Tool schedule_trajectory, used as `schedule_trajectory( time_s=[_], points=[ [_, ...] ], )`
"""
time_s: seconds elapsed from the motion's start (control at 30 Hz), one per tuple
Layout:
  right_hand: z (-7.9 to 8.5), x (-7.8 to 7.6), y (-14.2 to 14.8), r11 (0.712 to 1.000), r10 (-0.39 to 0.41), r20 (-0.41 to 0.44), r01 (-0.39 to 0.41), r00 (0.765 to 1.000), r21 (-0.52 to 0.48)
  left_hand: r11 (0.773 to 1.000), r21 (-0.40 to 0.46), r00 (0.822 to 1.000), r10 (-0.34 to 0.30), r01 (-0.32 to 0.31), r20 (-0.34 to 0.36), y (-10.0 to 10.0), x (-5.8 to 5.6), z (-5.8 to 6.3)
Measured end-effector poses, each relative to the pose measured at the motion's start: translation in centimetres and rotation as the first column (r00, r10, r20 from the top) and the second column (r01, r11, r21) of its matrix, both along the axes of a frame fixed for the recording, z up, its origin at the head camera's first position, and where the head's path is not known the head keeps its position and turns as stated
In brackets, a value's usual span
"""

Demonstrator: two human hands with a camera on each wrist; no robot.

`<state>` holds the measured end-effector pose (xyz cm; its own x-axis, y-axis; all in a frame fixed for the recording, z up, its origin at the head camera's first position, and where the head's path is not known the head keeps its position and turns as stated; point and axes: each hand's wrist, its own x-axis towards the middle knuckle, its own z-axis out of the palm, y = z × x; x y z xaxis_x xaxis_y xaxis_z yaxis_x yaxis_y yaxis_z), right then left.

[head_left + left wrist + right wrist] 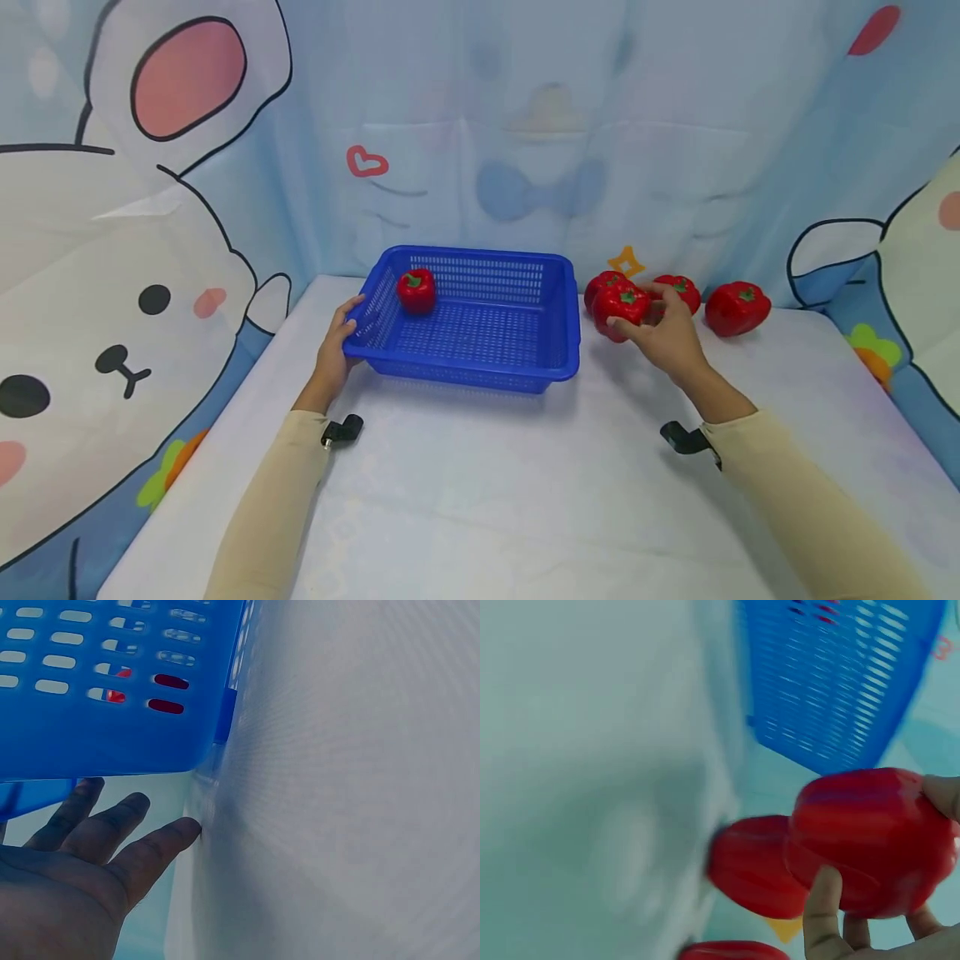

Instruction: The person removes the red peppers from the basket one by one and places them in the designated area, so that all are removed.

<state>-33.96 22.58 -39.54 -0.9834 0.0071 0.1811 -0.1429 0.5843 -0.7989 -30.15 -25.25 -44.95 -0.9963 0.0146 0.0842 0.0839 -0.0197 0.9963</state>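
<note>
A blue plastic basket [465, 368] with slotted walls stands on the table, with one red bell pepper [416, 291] inside at its left. At the basket's left rim my left hand [333, 354] holds the edge. Several fingers [154, 851] stretch below the rim in the left wrist view; the thumb is hidden there. To the right of the basket, my right hand [670, 337] grips another red bell pepper [621, 310] between thumb and fingers, its green stem end facing up. Behind it sits a further bell pepper [600, 285], partly covered.
Two more red bell peppers [738, 309] lie at the table's back right, one partly behind my right hand. A cartoon-printed curtain [420, 100] hangs along the back and sides. White cloth covers the table [510, 492].
</note>
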Motion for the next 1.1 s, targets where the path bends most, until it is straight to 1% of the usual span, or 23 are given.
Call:
schedule_trajectory(
  time_s=[0.1, 0.2, 0.3, 0.4, 0.6, 0.8, 1.1],
  points=[
    [-1.4, 0.3, 0.1, 0.997, 0.059, 0.059, -0.062, 0.997, 0.037, 1.0, -0.013, 1.0, 0.008, -0.008, 0.002, 0.0, 0.1, 0.2],
    [-2.5, 0.4, 0.1, 0.992, 0.088, 0.113, -0.096, 0.99, 0.076, 1.0, -0.028, 1.0, 0.01, -0.009, 0.007, 0.1, 0.2, 0.1],
    [-3.1, 0.5, 0.1, 0.988, 0.101, 0.154, -0.116, 0.983, 0.097, 0.999, -0.032, 1.0, 0.006, -0.006, 0.009, 0.1, 0.1, 0.0],
    [-3.3, 0.4, 0.2, 0.986, 0.107, 0.173, -0.126, 0.979, 0.105, 1.0, -0.029, 1.0, 0.005, -0.005, 0.006, 0.1, 0.0, -0.1],
    [-3.3, 0.2, 0.1, 0.983, 0.115, 0.175, -0.138, 0.978, 0.124, 0.999, -0.04, 1.0, 0.013, -0.013, 0.006, 0.0, 0.0, 0.1],
    [-2.9, 0.1, 0.1, 0.979, 0.116, 0.184, -0.144, 0.976, 0.144, 0.999, -0.04, 1.0, 0.009, -0.009, 0.007, 0.0, 0.0, 0.0],
    [-1.2, 0.2, 0.3, 0.965, 0.112, 0.18, -0.15, 0.977, 0.215, 0.998, -0.067, 1.0, 0.013, -0.013, 0.006, 0.0, 0.1, 0.0]
  ],
)
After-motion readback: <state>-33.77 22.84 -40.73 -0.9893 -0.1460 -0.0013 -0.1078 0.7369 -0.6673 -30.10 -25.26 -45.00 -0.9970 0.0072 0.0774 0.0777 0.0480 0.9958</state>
